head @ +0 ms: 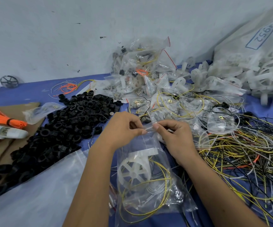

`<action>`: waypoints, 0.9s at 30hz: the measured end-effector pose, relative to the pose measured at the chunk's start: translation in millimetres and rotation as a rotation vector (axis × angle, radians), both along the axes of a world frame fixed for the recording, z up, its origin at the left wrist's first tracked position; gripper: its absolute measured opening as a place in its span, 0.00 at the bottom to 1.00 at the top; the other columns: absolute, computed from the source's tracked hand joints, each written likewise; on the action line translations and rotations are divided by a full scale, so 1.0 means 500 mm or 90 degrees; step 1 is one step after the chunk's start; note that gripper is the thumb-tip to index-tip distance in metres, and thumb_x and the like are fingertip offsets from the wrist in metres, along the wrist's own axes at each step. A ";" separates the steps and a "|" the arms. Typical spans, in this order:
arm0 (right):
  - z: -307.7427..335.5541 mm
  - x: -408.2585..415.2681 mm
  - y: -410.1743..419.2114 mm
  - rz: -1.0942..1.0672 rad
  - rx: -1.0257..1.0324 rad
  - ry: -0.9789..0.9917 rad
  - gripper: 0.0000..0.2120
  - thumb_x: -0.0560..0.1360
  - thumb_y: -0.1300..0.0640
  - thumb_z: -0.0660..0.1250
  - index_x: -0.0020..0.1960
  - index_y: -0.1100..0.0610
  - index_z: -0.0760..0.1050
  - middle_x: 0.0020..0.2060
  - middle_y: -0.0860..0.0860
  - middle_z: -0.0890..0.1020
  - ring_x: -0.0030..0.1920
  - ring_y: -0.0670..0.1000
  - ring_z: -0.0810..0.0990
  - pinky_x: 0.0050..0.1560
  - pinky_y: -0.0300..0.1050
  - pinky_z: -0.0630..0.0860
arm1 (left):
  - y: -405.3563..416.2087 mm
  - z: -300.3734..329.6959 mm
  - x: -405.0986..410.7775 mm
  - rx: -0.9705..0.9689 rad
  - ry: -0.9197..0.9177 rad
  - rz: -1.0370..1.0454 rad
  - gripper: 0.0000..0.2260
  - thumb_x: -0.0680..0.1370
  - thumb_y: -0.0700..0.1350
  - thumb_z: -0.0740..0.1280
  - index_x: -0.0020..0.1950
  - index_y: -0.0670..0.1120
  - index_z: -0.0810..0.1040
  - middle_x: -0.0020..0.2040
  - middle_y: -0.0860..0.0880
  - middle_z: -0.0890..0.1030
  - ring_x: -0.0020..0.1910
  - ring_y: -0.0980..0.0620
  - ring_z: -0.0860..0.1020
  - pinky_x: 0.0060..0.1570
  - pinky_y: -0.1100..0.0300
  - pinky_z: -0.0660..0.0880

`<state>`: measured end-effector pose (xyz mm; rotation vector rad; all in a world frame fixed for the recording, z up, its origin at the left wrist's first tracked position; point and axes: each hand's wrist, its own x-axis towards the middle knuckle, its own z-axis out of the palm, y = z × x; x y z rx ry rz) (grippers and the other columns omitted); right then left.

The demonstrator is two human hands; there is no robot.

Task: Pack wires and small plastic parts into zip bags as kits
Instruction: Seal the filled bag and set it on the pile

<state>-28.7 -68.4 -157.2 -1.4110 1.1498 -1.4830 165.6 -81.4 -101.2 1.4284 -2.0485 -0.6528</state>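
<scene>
Clear plastic zip bag [146, 182] hangs nearest the camera, mouth up and away, body drooping toward the viewer w/ a white spoked plastic wheel [133, 171] and a loop of yellow-green wire [148, 199] already inside. Bag's long axis runs roughly near-to-far, so the zip strip lies crosswise at the far end, right btwn the two hands. Left hand [124, 128] pinches the strip w/ thumb and forefinger from the left; right hand [173, 135] pinches it from the right, thumb on top, other fingers curled under. Both sit about level on the seal, fingertips nearly meeting at mid-strip, so neither is clearly nearer; likely next is pressing or sliding outward along the strip to shut it — whether the seal is already closed, can't tell. Beyond the left hand, a heap of black plastic rings [63, 128] spreads over the blue table cover [34, 92]; right of the hands, a tangle of loose yellow, black and grey wires [247, 153]. Further back, a pile of filled clear zip bags w/ red seal lines [145, 71] leans at the pale wall [50, 30], and white spoked wheels [247, 76] spill from a big sack at far right.
</scene>
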 end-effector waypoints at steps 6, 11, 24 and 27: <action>0.007 -0.004 0.004 -0.087 -0.035 -0.010 0.05 0.75 0.60 0.75 0.40 0.54 0.85 0.34 0.49 0.84 0.36 0.43 0.78 0.40 0.39 0.75 | -0.002 -0.018 0.072 0.072 0.060 0.040 0.07 0.73 0.41 0.79 0.36 0.48 0.85 0.36 0.44 0.84 0.35 0.54 0.78 0.42 0.57 0.75; 0.015 -0.009 0.001 -0.144 -0.023 -0.057 0.06 0.77 0.58 0.73 0.41 0.52 0.85 0.30 0.44 0.82 0.32 0.43 0.76 0.37 0.42 0.73 | 0.006 -0.025 0.119 0.077 0.243 0.049 0.06 0.76 0.39 0.75 0.39 0.40 0.86 0.33 0.41 0.82 0.30 0.53 0.78 0.35 0.63 0.76; 0.063 0.005 0.048 0.245 0.104 0.212 0.28 0.64 0.42 0.82 0.58 0.47 0.76 0.48 0.52 0.86 0.45 0.53 0.85 0.47 0.43 0.80 | -0.010 -0.038 0.084 -0.058 0.445 0.222 0.15 0.80 0.43 0.72 0.32 0.47 0.83 0.27 0.51 0.77 0.26 0.56 0.72 0.27 0.62 0.72; 0.066 0.008 0.049 0.231 0.082 0.142 0.12 0.69 0.56 0.81 0.45 0.58 0.79 0.35 0.51 0.84 0.31 0.48 0.81 0.30 0.40 0.76 | -0.009 -0.040 0.090 0.013 0.437 0.206 0.15 0.82 0.49 0.69 0.35 0.49 0.85 0.31 0.51 0.81 0.29 0.56 0.76 0.30 0.63 0.75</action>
